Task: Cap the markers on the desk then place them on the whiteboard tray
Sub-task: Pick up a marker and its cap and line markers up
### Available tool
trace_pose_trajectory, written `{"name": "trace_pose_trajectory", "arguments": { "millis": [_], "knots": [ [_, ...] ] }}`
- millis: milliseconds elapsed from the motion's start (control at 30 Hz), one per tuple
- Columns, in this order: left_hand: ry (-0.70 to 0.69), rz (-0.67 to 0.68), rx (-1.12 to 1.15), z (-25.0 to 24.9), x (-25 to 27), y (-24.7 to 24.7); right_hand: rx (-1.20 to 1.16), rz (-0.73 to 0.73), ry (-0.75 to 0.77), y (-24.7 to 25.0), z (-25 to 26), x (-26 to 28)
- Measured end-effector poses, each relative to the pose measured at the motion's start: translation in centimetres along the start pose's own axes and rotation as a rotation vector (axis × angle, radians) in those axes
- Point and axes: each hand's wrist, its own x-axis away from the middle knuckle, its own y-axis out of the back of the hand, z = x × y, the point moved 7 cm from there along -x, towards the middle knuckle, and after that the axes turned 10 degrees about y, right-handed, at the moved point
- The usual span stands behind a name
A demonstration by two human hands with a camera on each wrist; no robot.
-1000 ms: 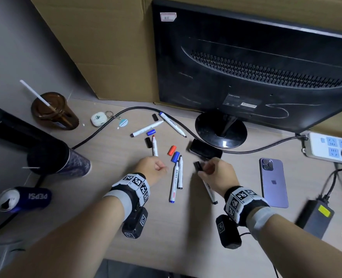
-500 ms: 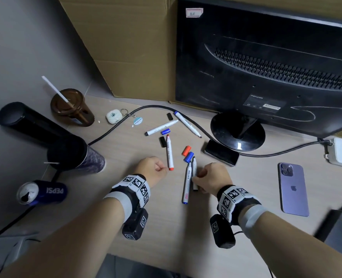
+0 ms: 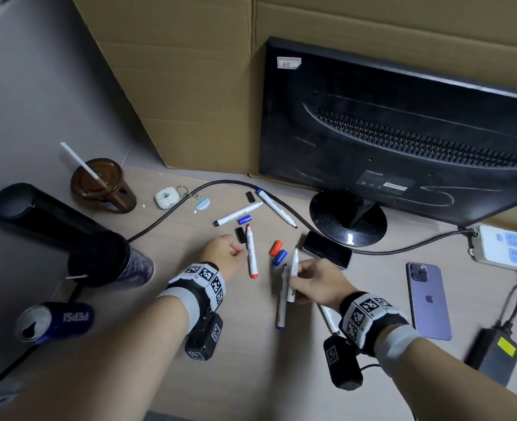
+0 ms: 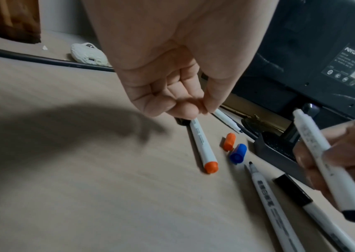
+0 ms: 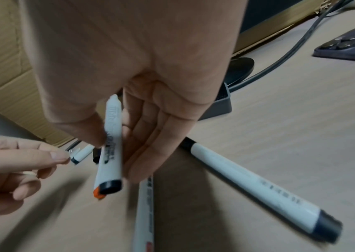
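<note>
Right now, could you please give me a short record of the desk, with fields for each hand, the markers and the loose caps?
right hand: holds a black-ended marker off the desk, uncapped
left hand: fingertips pinch the tip end of the red-ended marker lying on the desk
capped: one black marker beside the right hand
loose caps: orange cap, blue cap
whiteboard tray: not in view

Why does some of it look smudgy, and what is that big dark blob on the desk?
Left wrist view: the blob is a soft shadow cast on the desk, seemingly by the left hand. Right wrist view: the lying marker is smeared by blur. Head view: the monitor looks bent by the wide lens, and its stand shows a small glare spot.
</note>
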Motion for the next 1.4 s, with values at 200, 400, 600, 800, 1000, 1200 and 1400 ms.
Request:
{"name": "trace_pose_trajectory", "arguments": {
  "millis": [200, 400, 600, 800, 1000, 1200, 1400],
  "knots": [
    [-0.024, -0.012, 0.006, -1.4, -1.5, 0.7, -0.137, 0.036, 0.032, -0.1, 1.4, -0.7],
    [-0.113, -0.149, 0.08, -4.7, -4.7, 2.3, -0.227, 0.03, 0.093, 0.8, 2.4, -1.5],
    [-0.145, -0.223, -0.148, -7.9, -7.5, 2.5, -0.237, 0.033, 0.121, 1.7, 2.6, -2.3],
    [-0.235, -0.182, -0.09, -8.2, -10.7, 0.8, -0.246, 0.017, 0.138, 2.1, 1.9, -3.2],
    [-0.186, -0.22, -0.078, -8.3, -12.2, 0.6, -0.266, 0.012, 0.153, 2.3, 1.7, -3.6],
    [-0.166, -0.219, -0.036, -8.5, -12.2, 1.0, -0.268, 0.014, 0.172, 2.2, 2.1, -3.6],
    [-0.128, -0.178, 0.05, -8.1, -11.3, 2.2, -0.244, 0.015, 0.189, 2.5, 3.1, -2.8]
  ]
}}
